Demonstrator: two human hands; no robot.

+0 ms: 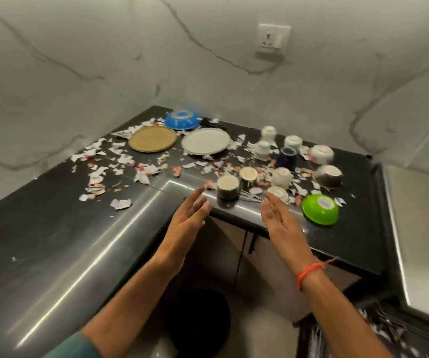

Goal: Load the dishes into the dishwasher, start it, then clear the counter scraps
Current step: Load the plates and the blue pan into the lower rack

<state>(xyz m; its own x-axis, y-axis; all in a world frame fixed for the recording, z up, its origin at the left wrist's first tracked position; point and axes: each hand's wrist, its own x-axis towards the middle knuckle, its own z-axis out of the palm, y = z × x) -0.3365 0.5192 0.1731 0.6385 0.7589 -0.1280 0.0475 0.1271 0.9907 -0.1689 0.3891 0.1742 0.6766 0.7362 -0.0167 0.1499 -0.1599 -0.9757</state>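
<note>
Black counter strewn with blurred scraps, left hand and right hand empty, fingers straight

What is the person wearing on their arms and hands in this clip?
Both hands are bare, with no gloves or rings that can be made out. The right hand has an orange thread band round the wrist, its frayed ends sticking out. The left hand has nothing on the wrist; a teal sleeve shows at the picture's lower edge, near the elbow. Both forearms are uncovered.
</note>
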